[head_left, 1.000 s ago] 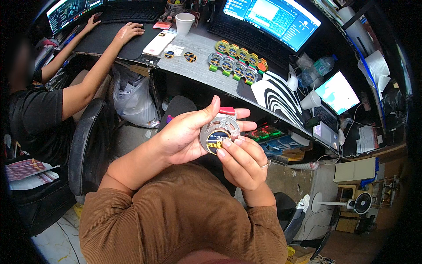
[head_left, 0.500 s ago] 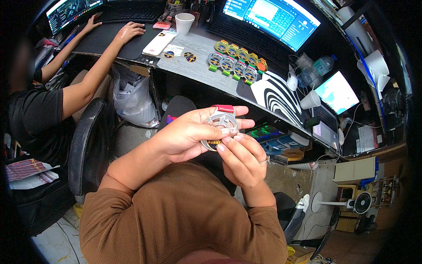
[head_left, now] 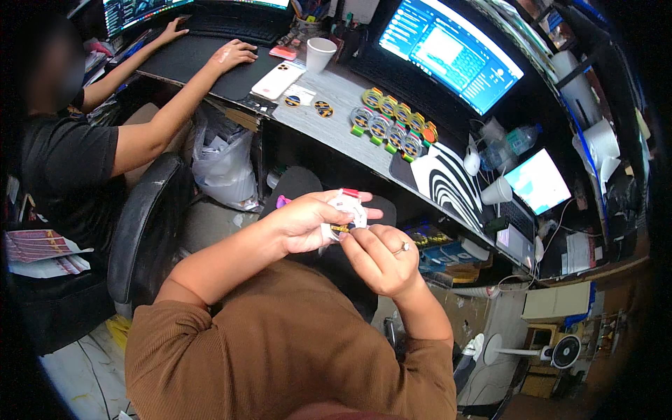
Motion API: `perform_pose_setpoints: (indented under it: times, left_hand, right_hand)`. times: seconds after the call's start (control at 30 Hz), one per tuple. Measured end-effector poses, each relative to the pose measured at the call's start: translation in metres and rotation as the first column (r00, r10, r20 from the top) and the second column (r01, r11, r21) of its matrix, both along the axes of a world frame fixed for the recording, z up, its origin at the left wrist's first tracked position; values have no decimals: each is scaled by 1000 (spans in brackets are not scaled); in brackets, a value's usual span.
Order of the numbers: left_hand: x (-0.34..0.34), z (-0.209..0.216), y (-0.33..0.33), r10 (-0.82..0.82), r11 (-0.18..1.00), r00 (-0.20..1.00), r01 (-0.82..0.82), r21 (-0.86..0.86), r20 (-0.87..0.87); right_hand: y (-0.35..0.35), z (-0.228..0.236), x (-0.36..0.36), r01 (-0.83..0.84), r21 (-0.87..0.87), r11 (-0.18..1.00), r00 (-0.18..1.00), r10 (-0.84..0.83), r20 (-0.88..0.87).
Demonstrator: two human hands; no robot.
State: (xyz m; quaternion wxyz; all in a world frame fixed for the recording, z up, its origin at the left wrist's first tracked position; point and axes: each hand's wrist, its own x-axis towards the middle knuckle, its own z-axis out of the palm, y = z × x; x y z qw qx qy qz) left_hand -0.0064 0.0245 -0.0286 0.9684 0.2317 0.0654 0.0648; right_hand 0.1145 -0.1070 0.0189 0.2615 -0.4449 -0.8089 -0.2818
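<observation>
The right hand (head_left: 381, 259) has rolled knuckles-up, fingers bunched against the medal (head_left: 342, 228) just left of them, any pinch hidden; the left hand (head_left: 305, 222) clasps it, thumb on top.

The medal (head_left: 342, 218) looks like metal, its pale face bright with glare; the ribbon (head_left: 349, 193) is smooth, cloth-like. The ring (head_left: 404, 247) is shiny metal. The shirt (head_left: 280, 339) is matt ribbed cloth. The desk (head_left: 327, 136) has a grey wood-grain top. The phone (head_left: 278, 82) is smooth and glossy, the cup (head_left: 320, 57) matt, foam-like. The bag (head_left: 224, 173) is thin, wrinkled, translucent plastic; the bottle (head_left: 522, 140), clear plastic. The chair (head_left: 143, 227) looks leathery, with a faint sheen.
</observation>
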Motion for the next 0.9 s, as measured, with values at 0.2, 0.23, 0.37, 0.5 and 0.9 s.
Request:
perform_pose_setpoints:
  times: [0.2, 0.23, 0.37, 0.5, 0.9]
  left_hand:
    - [-17, -23, 18, 67, 991, 997, -71, -113, -42]
    - [-19, -23, 19, 94, 988, 996, -93, -122, 4]
    - [-28, -11, 17, 272, 962, 950, -270, -36, 153]
    - [-30, 3, 5, 473, 860, 834, -507, 56, 283]
    - [-38, 11, -19, 474, 683, 738, -653, 329, 481]
  right_hand:
    - [21, -8, -9, -37, -214, 976, 965, -21, -260]
    - [22, -7, -8, -3, -209, 978, 944, -66, -324]
    - [22, -6, -12, 56, -398, 916, 667, -331, -667]
    - [23, -20, -31, -123, -432, 894, 351, -368, -861]
    - [32, -32, -52, -173, -68, 983, 263, -20, -965]
